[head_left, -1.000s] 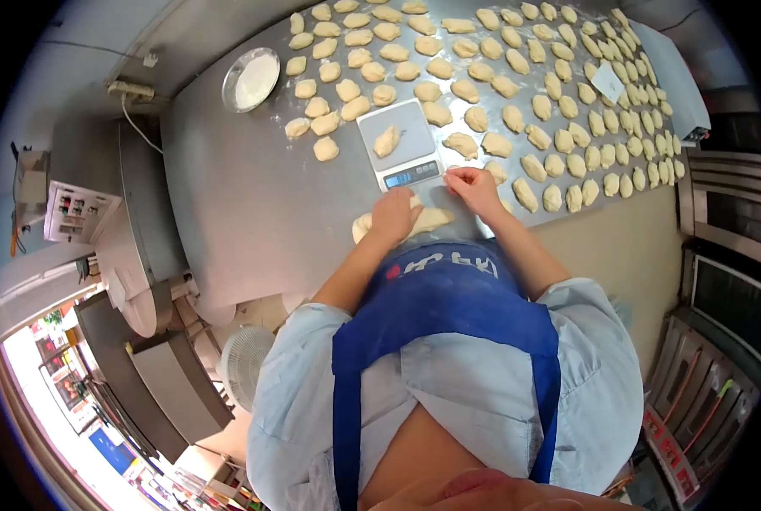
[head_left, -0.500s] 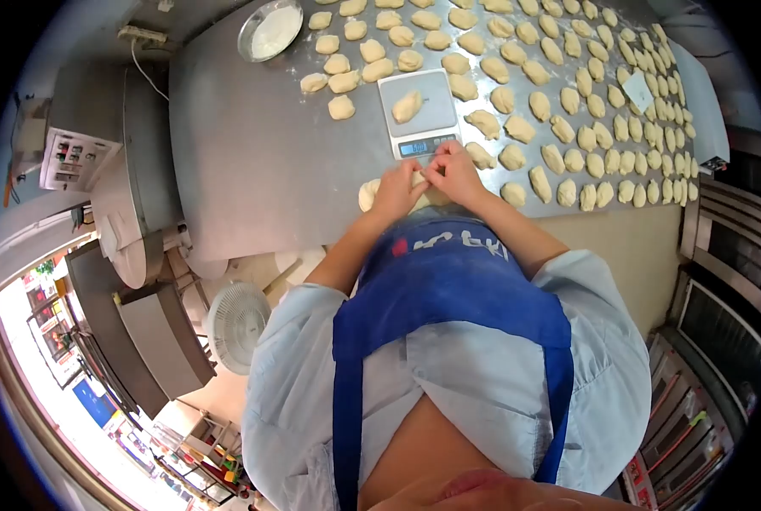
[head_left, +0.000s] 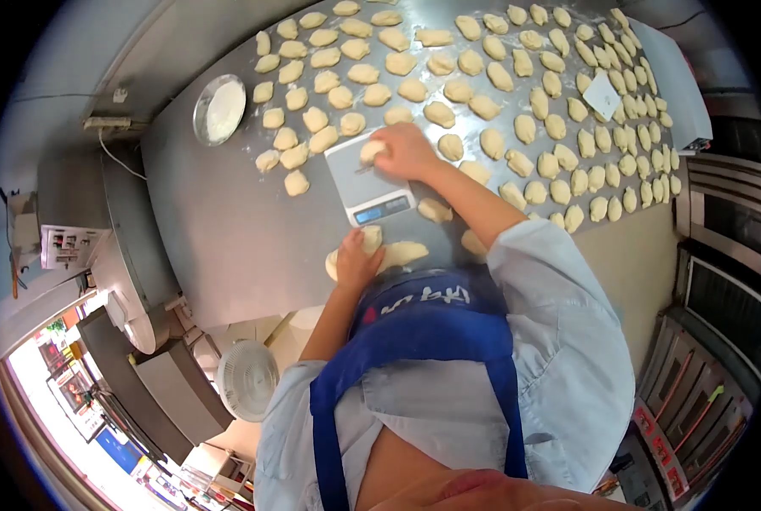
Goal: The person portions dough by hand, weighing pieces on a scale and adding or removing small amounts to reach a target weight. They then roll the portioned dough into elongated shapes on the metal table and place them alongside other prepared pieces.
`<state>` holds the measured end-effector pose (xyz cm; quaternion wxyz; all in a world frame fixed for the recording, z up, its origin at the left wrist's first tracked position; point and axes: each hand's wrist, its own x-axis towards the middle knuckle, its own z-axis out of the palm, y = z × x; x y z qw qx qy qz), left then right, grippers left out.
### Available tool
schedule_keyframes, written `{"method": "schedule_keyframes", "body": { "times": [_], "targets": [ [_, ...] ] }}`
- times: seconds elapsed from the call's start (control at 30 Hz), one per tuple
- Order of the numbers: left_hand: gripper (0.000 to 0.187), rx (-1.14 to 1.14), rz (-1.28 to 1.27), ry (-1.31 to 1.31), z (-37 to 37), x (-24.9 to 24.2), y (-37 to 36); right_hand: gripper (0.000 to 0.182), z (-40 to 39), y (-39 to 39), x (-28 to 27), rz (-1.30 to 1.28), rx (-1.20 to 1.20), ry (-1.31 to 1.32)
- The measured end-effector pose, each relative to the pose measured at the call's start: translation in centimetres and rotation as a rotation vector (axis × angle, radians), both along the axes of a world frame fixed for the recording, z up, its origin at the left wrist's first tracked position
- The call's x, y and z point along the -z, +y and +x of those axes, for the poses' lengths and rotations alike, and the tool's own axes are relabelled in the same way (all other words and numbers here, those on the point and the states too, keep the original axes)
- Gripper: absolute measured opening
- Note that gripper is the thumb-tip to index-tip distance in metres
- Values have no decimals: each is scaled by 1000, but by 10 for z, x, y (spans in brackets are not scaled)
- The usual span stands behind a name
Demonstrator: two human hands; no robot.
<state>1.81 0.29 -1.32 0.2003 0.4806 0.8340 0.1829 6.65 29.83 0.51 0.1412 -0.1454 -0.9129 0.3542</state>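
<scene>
A digital kitchen scale (head_left: 344, 173) lies on the steel table with its display facing me. My right hand (head_left: 407, 152) is over its plate, fingers closed around a small dough piece (head_left: 372, 152). Nearer my apron, my left hand (head_left: 357, 260) grips a lump of dough (head_left: 371, 236) between thumb and fingers. Beneath and beside that hand lies a long dough strip (head_left: 404, 254), its other end showing left of the wrist. One loose dough piece (head_left: 435, 210) rests just right of the scale's display.
Rows of shaped dough pieces (head_left: 525, 128) cover the table's far and right parts. A metal bowl of flour (head_left: 220, 109) stands at the far left, and a white card (head_left: 602, 95) lies among the pieces. A white fan (head_left: 248, 379) is below the table's near left edge.
My hands were together at the dough before the scale; now my right hand has reached onto the scale plate and taken hold of the dough piece there. The view has shifted.
</scene>
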Motion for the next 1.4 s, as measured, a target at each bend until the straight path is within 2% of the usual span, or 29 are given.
{"method": "schedule_keyframes", "body": {
  "times": [0.07, 0.13, 0.17, 0.23, 0.27, 0.37, 0.43, 0.47, 0.53, 0.6, 0.63, 0.67, 0.73, 0.77, 0.83, 0.87, 0.93, 0.97, 1.0, 1.07, 1.13, 1.17, 1.2, 1.27, 1.3, 1.37, 1.4],
  "targets": [
    [64, -78, -64, -25, 4, -14, 10, 46, 24, 46, 8, -226, 507, 53],
    [67, -211, -127, -189, 7, -28, 22, 48, 43, 119, 19, -327, 800, 73],
    [67, -219, -132, -186, 6, -26, 20, 50, 55, 156, 8, -320, 816, 117],
    [73, -82, -98, 33, 3, -21, 13, 51, 58, 231, 6, -151, 960, 207],
    [73, -92, -107, 40, 7, -25, 13, 50, 57, 265, 7, -29, 1019, 237],
    [71, -117, -94, 70, 11, -37, 13, 45, 41, 351, 17, 44, 1030, 301],
    [62, -127, -129, 117, 12, -33, 11, 46, 35, 387, 43, 243, 957, -140],
    [62, -109, -137, 130, 8, -32, 12, 46, 32, 382, 55, 228, 975, -136],
    [55, -111, -218, 67, 3, -31, 11, 42, 16, 344, 51, 557, 960, 147],
    [49, -55, -146, 87, -6, -24, 6, 36, 9, 253, 13, 216, 786, 397],
    [45, -127, -216, -81, -12, -26, 6, 30, 14, 195, -15, -157, 685, 251],
    [42, -197, -286, -247, -17, -28, 6, 30, 14, 145, -11, -199, 587, 200],
    [39, -208, -281, -278, -26, -43, 15, 36, 25, 35, -29, -236, 128, -92],
    [39, -233, -268, -468, -34, -44, 18, 42, 39, -15, -19, -183, -138, 196],
    [45, -259, -181, -847, -42, -51, 25, 51, 48, -78, -33, 1, -315, 297],
    [45, -255, -171, -857, -43, -56, 28, 51, 46, -91, -24, 11, -317, 287],
    [48, 130, -109, -603, -42, -77, 34, 52, 41, -118, -5, -151, -314, -108],
    [48, 118, -97, -607, -43, -82, 33, 51, 44, -123, -22, -283, -189, -212],
    [48, 73, -151, -527, -44, -87, 32, 51, 44, -129, -21, -273, -205, -217],
    [48, 24, -204, -448, -52, -82, 21, 43, 48, -135, -14, -269, -59, -206],
    [45, 182, -201, -126, -61, -54, 2, 39, 56, -132, -21, -226, -43, -274],
    [40, 207, -109, -6, -61, -40, -9, 35, 61, -132, -24, -187, -22, -338],
    [40, 207, -103, -6, -57, -43, -11, 35, 66, -137, -24, -182, -21, -338],
    [38, 73, -161, -254, -52, -49, -11, 25, 70, -150, -22, -62, 75, -176],
    [38, 76, -162, -251, -57, -54, -11, 25, 69, -155, -28, -62, 78, -173],
    [46, 145, -470, -547, -70, -63, -3, 22, 64, -153, -41, 32, -174, -556],
    [46, 148, -465, -546, -78, -55, -4, 22, 63, -155, -39, 37, -172, -556]
  ]
}}
